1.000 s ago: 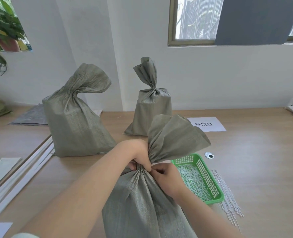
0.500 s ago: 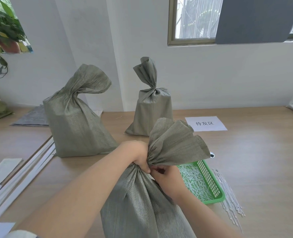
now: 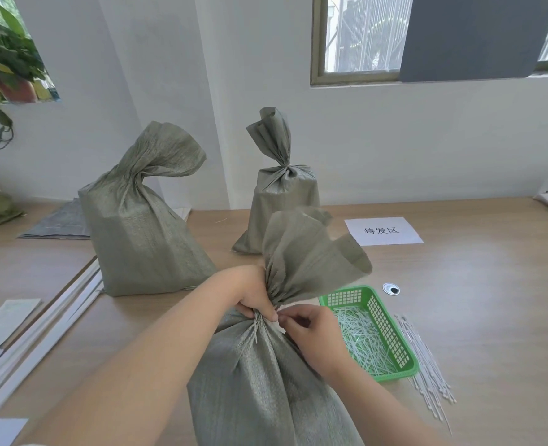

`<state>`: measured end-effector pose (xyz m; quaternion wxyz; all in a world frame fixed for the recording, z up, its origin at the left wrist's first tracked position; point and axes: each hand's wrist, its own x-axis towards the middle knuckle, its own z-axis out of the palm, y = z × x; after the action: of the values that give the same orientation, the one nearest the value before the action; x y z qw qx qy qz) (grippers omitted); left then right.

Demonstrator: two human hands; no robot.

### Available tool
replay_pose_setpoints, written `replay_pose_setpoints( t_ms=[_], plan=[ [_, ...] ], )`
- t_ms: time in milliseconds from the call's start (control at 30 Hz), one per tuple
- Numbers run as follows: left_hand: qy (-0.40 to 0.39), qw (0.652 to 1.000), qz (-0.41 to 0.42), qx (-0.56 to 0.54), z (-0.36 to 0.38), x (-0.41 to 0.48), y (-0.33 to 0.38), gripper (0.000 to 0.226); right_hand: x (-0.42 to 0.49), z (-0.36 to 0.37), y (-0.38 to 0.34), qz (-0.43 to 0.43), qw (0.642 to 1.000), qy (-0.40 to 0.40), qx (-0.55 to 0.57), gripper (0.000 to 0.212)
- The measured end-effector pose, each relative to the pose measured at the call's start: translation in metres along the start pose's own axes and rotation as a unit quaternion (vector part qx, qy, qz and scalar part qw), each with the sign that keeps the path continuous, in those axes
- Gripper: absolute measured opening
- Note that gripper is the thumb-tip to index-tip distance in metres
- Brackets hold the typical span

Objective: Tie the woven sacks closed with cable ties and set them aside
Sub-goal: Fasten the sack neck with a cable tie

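A grey-green woven sack point(image 3: 260, 381) stands right in front of me, its top gathered into a neck with the mouth fanned out above. My left hand point(image 3: 250, 294) grips that neck. My right hand point(image 3: 311, 333) has its fingers curled at the neck just to the right, pinching something small that I cannot make out. A second sack point(image 3: 144, 233) with a twisted top stands at the left. A third sack point(image 3: 280, 201), cinched at the neck, stands at the back near the wall.
A green plastic basket point(image 3: 391, 336) with several cut tie ends sits right of the sack. Loose white cable ties point(image 3: 427, 371) lie beside it. A paper label point(image 3: 382, 230) lies at the back right. White strips and papers point(image 3: 25, 346) line the left edge.
The right hand has slid from behind the neck to its right side. The sack's fanned mouth has shifted slightly. The left hand keeps its grip.
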<state>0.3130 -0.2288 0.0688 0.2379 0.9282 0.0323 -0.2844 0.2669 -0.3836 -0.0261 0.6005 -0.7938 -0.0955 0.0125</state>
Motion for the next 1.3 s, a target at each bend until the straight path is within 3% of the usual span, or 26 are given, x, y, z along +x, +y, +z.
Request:
replay_pose_setpoints(
  t_ms=[67, 233, 367, 533, 633, 733, 833, 933, 1033, 1100, 1300],
  plan=[
    [0.029, 0.996, 0.012, -0.080, 0.006, -0.003, -0.008, 0.017, -0.003, -0.001, 0.001, -0.009, 0.999, 0.026, 0.030, 0.017],
    [0.078, 0.968, 0.012, -0.239, 0.020, -0.007, -0.020, 0.018, -0.006, -0.003, -0.003, -0.045, 0.995, 0.051, 0.075, 0.021],
    [0.127, 0.937, 0.023, -0.323, 0.034, -0.012, -0.022, 0.015, -0.006, -0.008, -0.007, -0.065, 0.993, -0.001, 0.096, 0.020],
    [0.187, 0.927, 0.038, -0.323, 0.046, -0.016, -0.019, 0.015, -0.009, -0.013, -0.011, -0.143, 0.985, -0.074, 0.057, 0.001],
    [0.210, 0.924, 0.042, -0.318, 0.049, -0.016, -0.020, 0.017, -0.007, -0.013, -0.014, -0.203, 0.974, -0.093, -0.040, 0.025],
    [0.206, 0.915, 0.066, -0.339, 0.053, -0.013, -0.024, 0.016, -0.003, -0.004, -0.014, -0.234, 0.968, -0.033, -0.088, 0.023],
    [0.187, 0.889, 0.092, -0.407, 0.058, -0.013, -0.028, 0.013, -0.003, 0.001, -0.009, -0.196, 0.979, -0.012, -0.053, 0.018],
    [0.141, 0.857, 0.114, -0.481, 0.058, -0.018, -0.031, 0.023, -0.004, 0.002, -0.006, -0.113, 0.992, -0.047, 0.036, 0.030],
    [0.101, 0.845, 0.123, -0.511, 0.056, -0.019, -0.041, 0.028, -0.003, 0.003, -0.005, -0.060, 0.989, -0.065, 0.116, 0.026],
    [0.081, 0.847, 0.137, -0.507, 0.055, -0.020, -0.047, 0.019, -0.003, 0.004, -0.003, -0.040, 0.986, -0.065, 0.146, 0.025],
    [0.000, 0.881, 0.179, -0.437, 0.051, -0.019, -0.055, 0.022, -0.002, 0.006, -0.003, 0.052, 0.958, -0.079, 0.270, 0.026]
  ],
)
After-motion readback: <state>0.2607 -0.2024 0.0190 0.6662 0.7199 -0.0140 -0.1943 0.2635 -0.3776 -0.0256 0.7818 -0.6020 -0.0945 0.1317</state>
